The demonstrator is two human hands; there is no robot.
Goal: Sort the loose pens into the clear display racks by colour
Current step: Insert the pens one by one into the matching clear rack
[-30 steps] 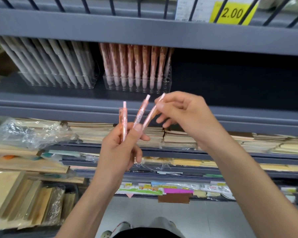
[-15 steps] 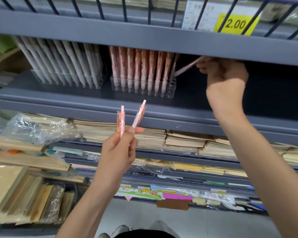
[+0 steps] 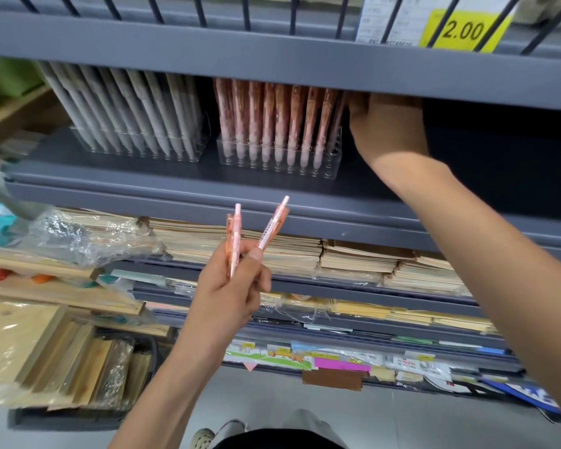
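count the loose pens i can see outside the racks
2. Both are in the left hand: one upright pen, one tilted pen to its right. The right hand, at the pink rack, may hide another.

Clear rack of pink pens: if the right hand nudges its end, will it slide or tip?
Probably slides: the clear rack looks like thin plastic standing loose on the smooth shelf. Tipping seems less likely, as it is low and wide, though its pink pens stand tall above it. The right hand is at its right end.
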